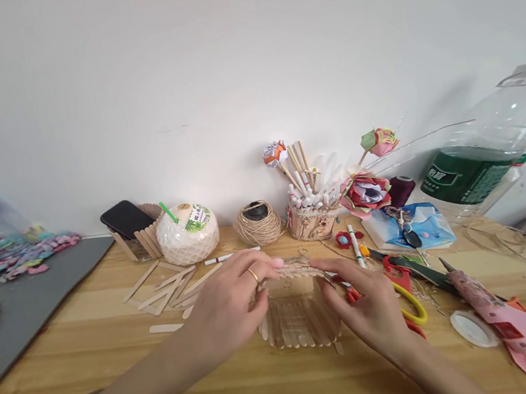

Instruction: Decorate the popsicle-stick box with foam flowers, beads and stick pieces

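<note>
In the middle of the table stands a small popsicle-stick basket (pixel 299 325), its rounded sticks side by side along the lower front. Across its top runs a pale, textured trim (pixel 297 265). My left hand (pixel 240 298) pinches the left end of this trim, with a ring on one finger. At the right end, my right hand (pixel 364 291) grips the basket's upper rim between thumb and fingers. Part of the basket's sides is hidden behind my fingers. Loose popsicle sticks (pixel 168 290) lie beyond my left hand, and yellow-handled scissors (pixel 410 303) lie beside my right.
A pink glue gun (pixel 511 323) lies at the right near a white lid (pixel 473 328). Along the wall stand a stick holder with a phone (pixel 126 218), a wrapped coconut (pixel 189 236), a twine ball (pixel 257 225), a pen holder (pixel 312 221) and a large bottle (pixel 480 167).
</note>
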Tool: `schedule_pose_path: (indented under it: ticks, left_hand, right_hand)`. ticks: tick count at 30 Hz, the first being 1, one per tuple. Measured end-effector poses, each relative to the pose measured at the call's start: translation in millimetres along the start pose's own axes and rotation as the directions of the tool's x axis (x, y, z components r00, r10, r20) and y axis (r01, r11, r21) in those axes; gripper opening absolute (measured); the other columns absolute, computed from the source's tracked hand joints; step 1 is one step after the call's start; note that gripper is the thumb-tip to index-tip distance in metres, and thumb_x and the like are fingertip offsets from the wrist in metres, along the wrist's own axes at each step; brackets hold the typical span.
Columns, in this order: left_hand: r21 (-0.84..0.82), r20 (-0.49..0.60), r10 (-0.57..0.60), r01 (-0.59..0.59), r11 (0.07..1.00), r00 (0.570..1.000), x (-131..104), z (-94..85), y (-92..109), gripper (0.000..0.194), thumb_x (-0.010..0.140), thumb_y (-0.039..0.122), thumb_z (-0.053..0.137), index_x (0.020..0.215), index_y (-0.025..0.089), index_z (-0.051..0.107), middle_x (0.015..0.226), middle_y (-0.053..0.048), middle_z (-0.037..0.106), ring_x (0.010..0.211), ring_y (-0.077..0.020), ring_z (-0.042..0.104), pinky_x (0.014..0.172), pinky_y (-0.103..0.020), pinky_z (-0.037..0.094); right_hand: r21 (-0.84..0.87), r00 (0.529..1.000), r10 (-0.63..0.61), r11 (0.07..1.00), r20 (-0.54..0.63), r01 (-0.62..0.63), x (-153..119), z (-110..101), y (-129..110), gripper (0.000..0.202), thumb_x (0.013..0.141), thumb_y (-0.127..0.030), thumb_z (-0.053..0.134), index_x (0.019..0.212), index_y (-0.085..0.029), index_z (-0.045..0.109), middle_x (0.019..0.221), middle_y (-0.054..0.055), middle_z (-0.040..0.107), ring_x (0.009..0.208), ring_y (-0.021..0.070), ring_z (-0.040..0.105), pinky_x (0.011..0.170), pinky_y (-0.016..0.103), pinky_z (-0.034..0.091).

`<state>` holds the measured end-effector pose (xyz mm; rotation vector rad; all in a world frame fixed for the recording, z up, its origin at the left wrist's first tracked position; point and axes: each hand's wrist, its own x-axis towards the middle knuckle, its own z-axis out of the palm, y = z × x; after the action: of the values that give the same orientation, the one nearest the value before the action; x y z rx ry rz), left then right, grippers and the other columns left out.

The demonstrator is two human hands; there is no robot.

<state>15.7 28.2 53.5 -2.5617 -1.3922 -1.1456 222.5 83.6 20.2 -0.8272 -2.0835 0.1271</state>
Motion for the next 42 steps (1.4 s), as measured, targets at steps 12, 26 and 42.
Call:
schedule_pose_path:
  ticks: [12,26,42]
  left_hand:
    - [0.265,-0.060,0.363,-0.336,0.904,0.930,-10.5,1.6,24.1,0.019,0.084,0.006,0.044,0.086,0.014,0.061,0.081,-0.007,0.067,0.089,-0.0203,0.059,0.082,-0.034,0.053]
    - [0.318,0.049,0.433,-0.425,0.847,0.900,-24.5,31.3,32.6,0.022,0.082,0.030,0.055,0.085,0.011,0.066,0.086,-0.007,0.072,0.103,-0.0230,0.058,0.104,-0.045,0.037]
    - [0.040,0.009,-0.005,0.004,0.999,1.000,-17.4,33.1,6.3,0.019,0.083,0.015,0.053,0.088,0.023,0.069,0.076,0.001,0.072,0.101,-0.0243,0.056,0.103,-0.060,0.009]
  right_hand:
    - [0.126,0.996,0.083,0.988,0.028,-0.086,-0.9,-1.9,-3.2,0.025,0.070,-0.012,0.046,0.087,-0.021,0.062,0.085,0.004,0.070,0.078,0.0192,0.065,0.066,0.030,0.053]
    - [0.217,0.992,0.128,0.968,-0.011,-0.123,-0.8,2.5,-3.4,0.026,0.072,-0.010,0.049,0.087,-0.021,0.066,0.083,0.005,0.070,0.074,0.0188,0.064,0.056,0.028,0.052]
    - [0.531,0.864,0.160,0.731,0.476,-0.428,0.9,-0.5,6.9,0.096,0.062,-0.046,0.074,0.139,-0.026,0.020,0.148,0.009,0.022,0.134,0.0267,0.024,0.108,0.042,0.026]
